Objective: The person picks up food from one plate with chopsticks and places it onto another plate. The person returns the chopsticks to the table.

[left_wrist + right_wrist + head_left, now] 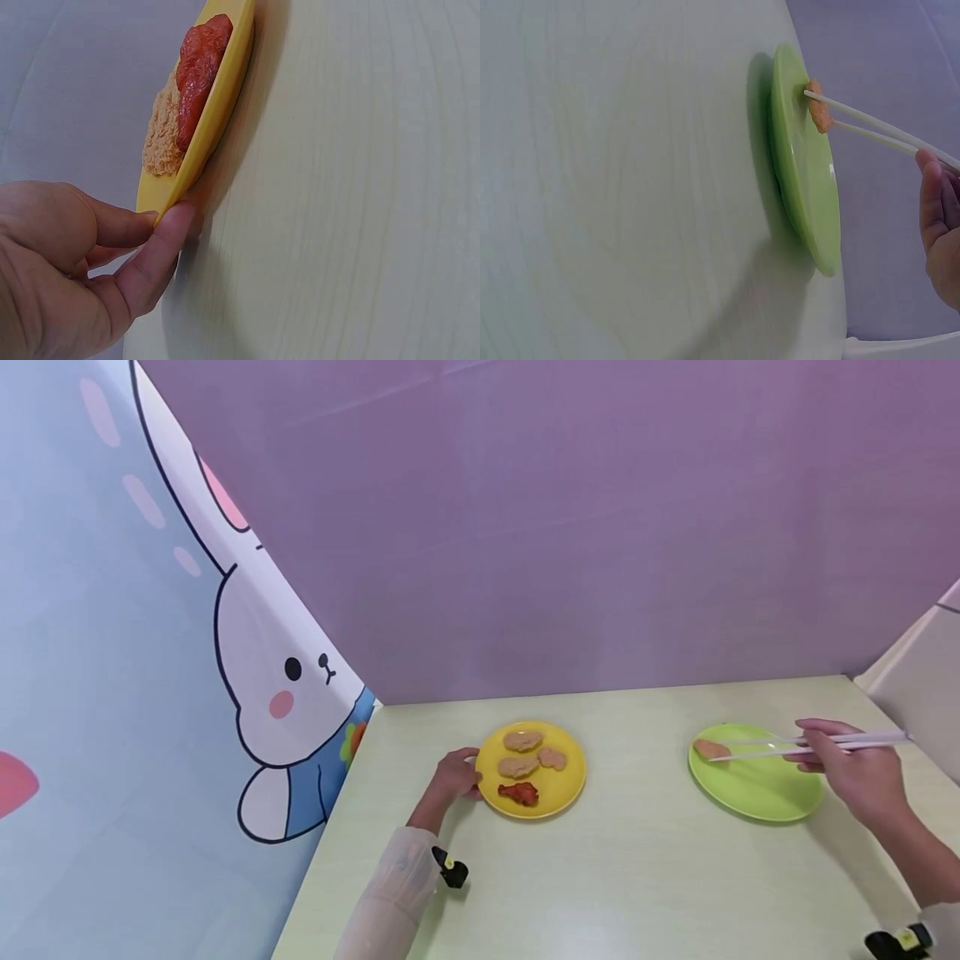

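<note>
A yellow plate (pixel 558 793) sits on the pale table (pixel 622 868) with three tan nuggets (pixel 522 741) and a red piece (pixel 519 792). My left hand (pixel 457 774) pinches its left rim; the left wrist view shows thumb and fingers (pixel 161 240) on the yellow plate's edge (pixel 217 112). To the right lies a green plate (pixel 757 789). My right hand (pixel 851 764) holds white chopsticks (pixel 817 743) whose tips pinch an orange piece (pixel 711 749) at the green plate's left rim. In the right wrist view the chopsticks (pixel 877 127) meet that piece (pixel 819 109) over the green plate (pixel 802 172).
A purple wall (pixel 600 527) closes the back of the table. A panel with a cartoon rabbit (pixel 277 685) runs along the left side. A white ledge (pixel 918 681) stands at the right edge. Bare tabletop lies between the plates and along the front.
</note>
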`<state>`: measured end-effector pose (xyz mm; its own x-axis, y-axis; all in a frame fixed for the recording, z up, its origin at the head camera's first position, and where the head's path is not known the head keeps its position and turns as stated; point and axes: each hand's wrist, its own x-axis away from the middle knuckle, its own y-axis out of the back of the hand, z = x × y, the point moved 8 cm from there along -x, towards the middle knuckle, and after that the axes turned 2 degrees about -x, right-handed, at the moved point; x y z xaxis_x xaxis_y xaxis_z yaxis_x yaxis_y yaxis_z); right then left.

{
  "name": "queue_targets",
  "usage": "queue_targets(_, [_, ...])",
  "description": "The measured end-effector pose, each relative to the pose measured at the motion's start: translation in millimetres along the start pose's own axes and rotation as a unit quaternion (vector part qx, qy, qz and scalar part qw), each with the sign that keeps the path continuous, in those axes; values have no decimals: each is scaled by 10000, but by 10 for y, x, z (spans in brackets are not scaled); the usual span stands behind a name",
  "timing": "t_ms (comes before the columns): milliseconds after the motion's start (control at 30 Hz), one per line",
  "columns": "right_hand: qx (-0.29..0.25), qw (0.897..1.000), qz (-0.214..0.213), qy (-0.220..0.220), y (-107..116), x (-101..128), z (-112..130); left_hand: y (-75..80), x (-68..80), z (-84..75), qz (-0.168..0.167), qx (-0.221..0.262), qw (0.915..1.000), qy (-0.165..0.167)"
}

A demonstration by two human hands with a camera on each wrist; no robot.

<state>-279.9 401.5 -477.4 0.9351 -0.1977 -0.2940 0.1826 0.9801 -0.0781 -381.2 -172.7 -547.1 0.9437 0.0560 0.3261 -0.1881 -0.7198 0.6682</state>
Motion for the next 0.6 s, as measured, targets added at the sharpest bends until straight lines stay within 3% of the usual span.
queue_targets(200, [44,10000,28,-32,17,10,-3,13,-5,-1,-49,4,10000,7])
queue_targets(600, [-491,9979,216,-358,46,71,-38,2,13,-21,-81,-111,9999,40])
